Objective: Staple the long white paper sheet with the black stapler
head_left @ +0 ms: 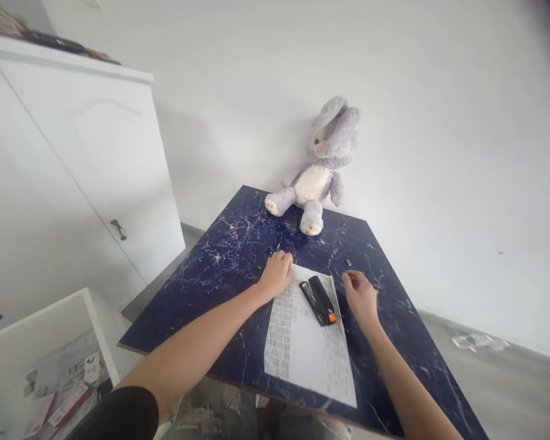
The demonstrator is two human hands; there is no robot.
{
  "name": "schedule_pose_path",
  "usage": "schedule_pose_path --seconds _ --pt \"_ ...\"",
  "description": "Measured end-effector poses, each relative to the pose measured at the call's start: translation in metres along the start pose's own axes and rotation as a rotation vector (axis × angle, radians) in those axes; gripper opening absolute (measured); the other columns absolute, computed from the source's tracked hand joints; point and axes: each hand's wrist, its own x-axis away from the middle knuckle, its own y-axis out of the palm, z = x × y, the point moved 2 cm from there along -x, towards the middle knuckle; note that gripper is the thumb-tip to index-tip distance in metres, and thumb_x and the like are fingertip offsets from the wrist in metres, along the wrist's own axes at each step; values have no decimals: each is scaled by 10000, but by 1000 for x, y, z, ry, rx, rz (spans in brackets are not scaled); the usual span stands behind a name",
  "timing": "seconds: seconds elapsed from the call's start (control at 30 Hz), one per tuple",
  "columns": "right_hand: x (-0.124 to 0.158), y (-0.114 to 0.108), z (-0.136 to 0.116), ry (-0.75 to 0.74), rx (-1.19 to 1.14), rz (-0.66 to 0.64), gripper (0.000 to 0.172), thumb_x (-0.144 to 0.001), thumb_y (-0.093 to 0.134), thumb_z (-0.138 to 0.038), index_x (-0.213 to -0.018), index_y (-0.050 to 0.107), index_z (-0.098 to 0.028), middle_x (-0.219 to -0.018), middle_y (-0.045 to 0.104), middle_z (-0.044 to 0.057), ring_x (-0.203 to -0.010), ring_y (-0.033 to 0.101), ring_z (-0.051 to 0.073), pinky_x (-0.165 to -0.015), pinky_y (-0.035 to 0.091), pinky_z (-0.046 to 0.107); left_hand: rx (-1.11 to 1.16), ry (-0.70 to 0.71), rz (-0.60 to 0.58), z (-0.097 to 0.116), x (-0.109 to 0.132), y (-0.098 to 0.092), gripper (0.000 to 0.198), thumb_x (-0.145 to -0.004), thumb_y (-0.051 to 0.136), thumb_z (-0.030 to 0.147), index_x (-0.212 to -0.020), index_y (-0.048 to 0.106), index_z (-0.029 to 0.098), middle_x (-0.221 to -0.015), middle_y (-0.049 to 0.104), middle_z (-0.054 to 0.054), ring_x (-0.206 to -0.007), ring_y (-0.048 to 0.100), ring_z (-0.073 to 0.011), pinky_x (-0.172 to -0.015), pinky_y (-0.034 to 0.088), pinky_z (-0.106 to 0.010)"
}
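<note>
A printed sheet of paper (309, 357) lies on the dark blue marbled table (201, 269). On its upper part rests a black stapler (321, 299) with an orange end, its two long halves spread apart. My left hand (277, 276) is at the sheet's upper left corner, its bent fingers close together on that edge. Just off the sheet's right edge, my right hand (362, 298) has its thumb and fingers curled together; whatever is between them is too small to make out. A small dark piece (348, 263) lies on the table just beyond the right fingertips.
A grey plush rabbit (314, 183) sits at the table's far edge against the wall. White cabinets (73, 159) stand at the left. Below them an open drawer (91, 318) holds papers and small boxes. Clear plastic (479, 342) lies on the floor at right.
</note>
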Motion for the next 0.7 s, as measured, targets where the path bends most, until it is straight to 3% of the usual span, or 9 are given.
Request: schedule_pose_path --seconds 0.07,0.17,0.33,0.53,0.7 --pt "27 -1 -30 -46 -117 -235 454 -954 448 -568 -1025 682 -186 -989 729 95 -903 653 261 -805 474 341 62 -62 24 -5 -3 3 158 -965 412 96 -923 526 198 -975 554 -80 -943 517 -242 -848 427 -391" --pt "53 8 -60 -44 -166 -411 442 -955 465 -582 -1077 661 -205 -1014 714 63 -906 642 241 -780 465 315 190 -93 74 -12 -7 6 201 -949 409 73 -821 488 207 -878 533 -52 -884 513 -220 -836 421 -374" --pt "65 31 -75 -16 -99 -363 362 -915 520 -534 -1022 614 -202 -921 665 48 -844 613 240 -735 454 323 384 -128 206 -20 -10 3 191 -904 448 52 -798 458 210 -828 536 -23 -832 522 -186 -801 419 -332" --pt "48 41 -77 -43 -212 -470 470 -942 472 -641 -989 643 -206 -842 653 20 -748 582 198 -669 433 294 521 -314 315 -42 -13 6 181 -858 489 40 -778 498 202 -805 578 -13 -804 568 -166 -776 442 -310" --pt "4 33 -53 -69 -200 -267 531 -950 429 -645 -900 687 -184 -779 680 35 -678 577 184 -657 419 290 539 -357 346 -51 -14 8 164 -822 531 33 -786 540 193 -839 590 -19 -822 600 -160 -786 487 -308"
